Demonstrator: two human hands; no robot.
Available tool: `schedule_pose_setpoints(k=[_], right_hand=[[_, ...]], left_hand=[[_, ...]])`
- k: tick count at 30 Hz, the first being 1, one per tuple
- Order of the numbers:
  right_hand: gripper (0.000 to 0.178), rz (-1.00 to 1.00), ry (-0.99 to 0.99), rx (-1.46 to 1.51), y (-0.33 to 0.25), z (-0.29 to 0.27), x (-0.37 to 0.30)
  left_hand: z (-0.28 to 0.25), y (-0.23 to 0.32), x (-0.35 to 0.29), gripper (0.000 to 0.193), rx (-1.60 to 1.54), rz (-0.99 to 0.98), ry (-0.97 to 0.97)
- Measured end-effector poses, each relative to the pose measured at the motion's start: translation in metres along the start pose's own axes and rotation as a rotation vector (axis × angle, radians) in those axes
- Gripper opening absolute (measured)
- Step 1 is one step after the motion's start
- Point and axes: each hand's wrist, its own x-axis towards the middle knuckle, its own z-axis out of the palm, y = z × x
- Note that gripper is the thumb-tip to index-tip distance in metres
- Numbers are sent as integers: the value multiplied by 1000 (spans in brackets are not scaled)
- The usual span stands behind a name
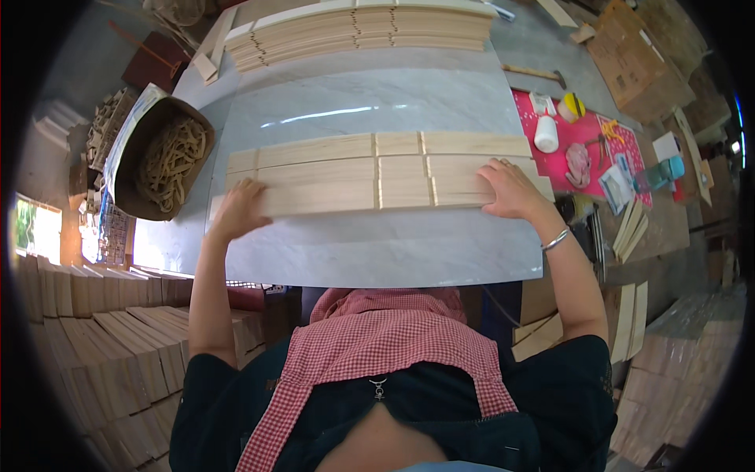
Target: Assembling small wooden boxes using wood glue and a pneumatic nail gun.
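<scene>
Pale wooden boards with grooves cut across them lie side by side on the grey marbled tabletop (377, 252). My left hand (242, 211) grips the left end of the near grooved board (322, 189), fingers over its top and thumb at its near edge. At its right end my right hand (511, 190) holds on in the same way, a bangle on that wrist. Just beyond, another grooved board (314, 149) lies against it, nearly parallel. The undersides of the boards and the fingertips' far contact are hidden.
A tall stack of grooved boards (314, 47) stands at the table's far edge. On the left is a carton (130, 169) of wood strips. To the right lie a hammer (535, 74), a white bottle (546, 134) and a yellow tape roll (571, 107). Wood piles (118, 354) flank me.
</scene>
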Motion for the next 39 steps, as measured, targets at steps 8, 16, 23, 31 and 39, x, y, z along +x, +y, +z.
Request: schedule_pose_setpoints(k=[8, 16, 23, 31, 39], right_hand=[[54, 17, 82, 161, -1, 2, -17], [57, -34, 196, 248, -33, 25, -104], [59, 64, 384, 398, -27, 37, -83], [42, 68, 406, 404, -72, 46, -151], [30, 116, 655, 328, -53, 58, -128]], left_hand=[[21, 1, -15, 65, -116, -8, 159], [33, 28, -94, 61, -176, 8, 166], [55, 13, -70, 60, -128, 47, 347], [75, 2, -141, 72, -361, -92, 281], [104, -19, -126, 76, -97, -118, 424]])
